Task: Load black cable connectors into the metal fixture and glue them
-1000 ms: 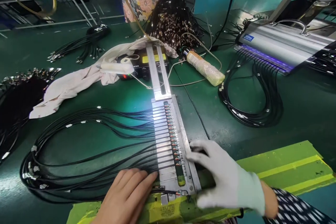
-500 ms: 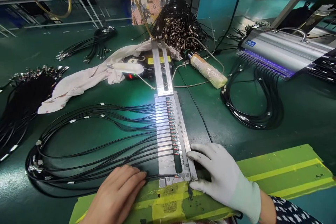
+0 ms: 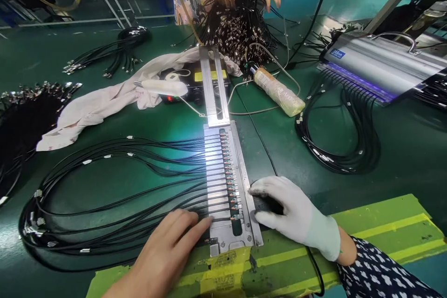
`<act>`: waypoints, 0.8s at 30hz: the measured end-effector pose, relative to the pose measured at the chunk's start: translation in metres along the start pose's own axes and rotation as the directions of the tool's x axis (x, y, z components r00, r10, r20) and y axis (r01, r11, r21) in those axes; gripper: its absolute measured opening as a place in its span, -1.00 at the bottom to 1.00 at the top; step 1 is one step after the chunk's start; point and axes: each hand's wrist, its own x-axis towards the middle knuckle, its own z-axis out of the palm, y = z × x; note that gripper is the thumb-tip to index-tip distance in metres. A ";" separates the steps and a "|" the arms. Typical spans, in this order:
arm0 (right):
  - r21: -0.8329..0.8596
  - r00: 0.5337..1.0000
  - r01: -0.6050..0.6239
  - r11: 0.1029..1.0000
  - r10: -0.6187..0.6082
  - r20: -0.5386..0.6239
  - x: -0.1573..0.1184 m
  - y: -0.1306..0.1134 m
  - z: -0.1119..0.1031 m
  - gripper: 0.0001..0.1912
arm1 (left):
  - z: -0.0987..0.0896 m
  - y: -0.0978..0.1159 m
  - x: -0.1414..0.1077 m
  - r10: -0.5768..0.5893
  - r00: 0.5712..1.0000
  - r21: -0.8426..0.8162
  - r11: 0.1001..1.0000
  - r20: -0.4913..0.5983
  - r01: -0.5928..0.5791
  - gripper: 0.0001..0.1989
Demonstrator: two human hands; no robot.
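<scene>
Metal fixture (image 3: 240,177), half-spread right hand (image 3: 293,212) at its edge, left hand (image 3: 172,240) over cables (image 3: 174,147), grip unclear.

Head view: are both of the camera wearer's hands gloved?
No, only the right hand wears a white glove; the left hand is bare.
</scene>
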 end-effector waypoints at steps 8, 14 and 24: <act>0.008 1.000 -0.004 1.000 0.004 -0.016 0.003 -0.001 -0.002 -0.75 | -0.002 0.002 0.010 -0.040 0.999 0.008 0.999 0.022 0.040 -0.58; 0.008 1.000 -0.016 1.000 0.016 -0.018 0.003 0.000 0.000 -0.80 | 0.002 -0.001 0.004 -0.026 0.998 -0.025 0.999 0.052 0.028 -0.53; 0.004 1.000 -0.015 1.000 0.015 -0.018 0.003 0.000 -0.002 -0.84 | 0.003 0.007 -0.002 -0.047 0.996 0.140 0.989 0.069 0.037 -0.46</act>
